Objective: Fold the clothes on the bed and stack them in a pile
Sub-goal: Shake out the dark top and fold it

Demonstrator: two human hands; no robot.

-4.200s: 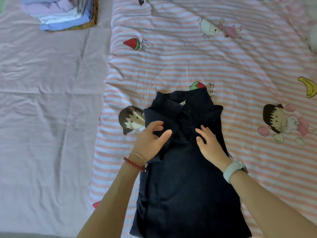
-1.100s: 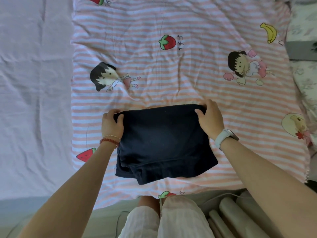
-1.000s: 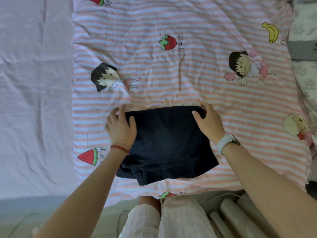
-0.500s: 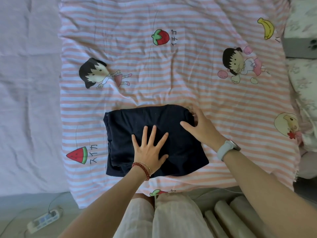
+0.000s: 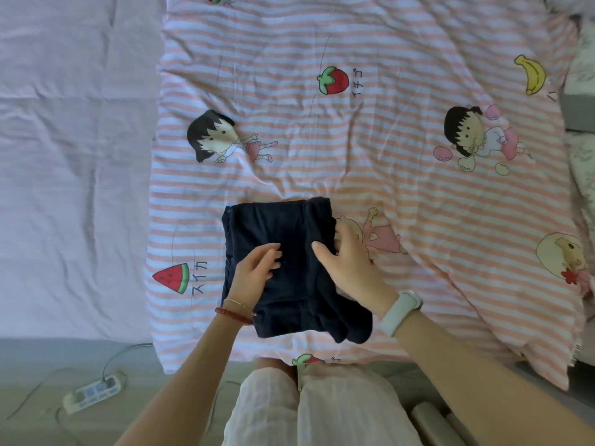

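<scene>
A navy shirt (image 5: 283, 226), folded into a compact packet, lies on the pink-striped cartoon blanket (image 5: 322, 149) near the bed's front edge. My left hand (image 5: 254, 275), with a red bead bracelet, rests on top of the packet's left half, its fingers loosely bent. At the packet's right edge, my right hand (image 5: 347, 268), with a white wristband, has its thumb on top of the cloth and its fingers tucked at the edge, gripping it. The pile of folded clothes is out of view.
A pale lilac sheet (image 5: 70, 156) covers the bed left of the blanket. A white power strip (image 5: 93, 392) with its cable lies on the floor at bottom left. Patterned pillows (image 5: 582, 162) line the right edge. My knees in white trousers (image 5: 322, 410) touch the bed front.
The long shirt has been folded up into a short packet. Since half a second ago the packet looks narrower, my left hand has bent its fingers, and my right hand now grips the right edge.
</scene>
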